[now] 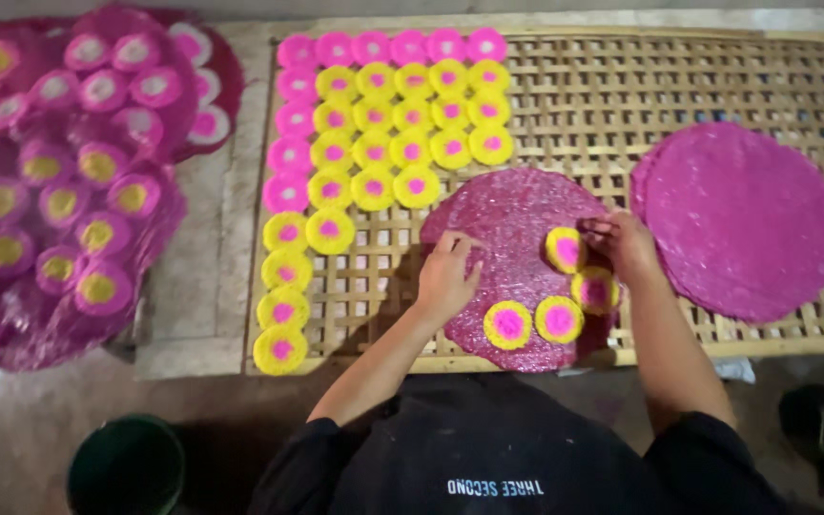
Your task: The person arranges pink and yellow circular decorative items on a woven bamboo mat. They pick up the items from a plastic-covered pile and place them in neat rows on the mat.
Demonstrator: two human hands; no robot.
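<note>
A large round magenta disc lies on a woven bamboo rack in front of me. Several small yellow rounds with pink centres sit along its near right edge. My right hand pinches one small yellow and pink round at the disc's right side. Fingers bent, my left hand rests on the disc's left part and holds nothing that I can see.
Rows of small pink and yellow rounds cover the rack's left half. A stack of plain magenta discs lies at the right. Finished decorated discs pile up at far left. A dark green bucket stands on the floor.
</note>
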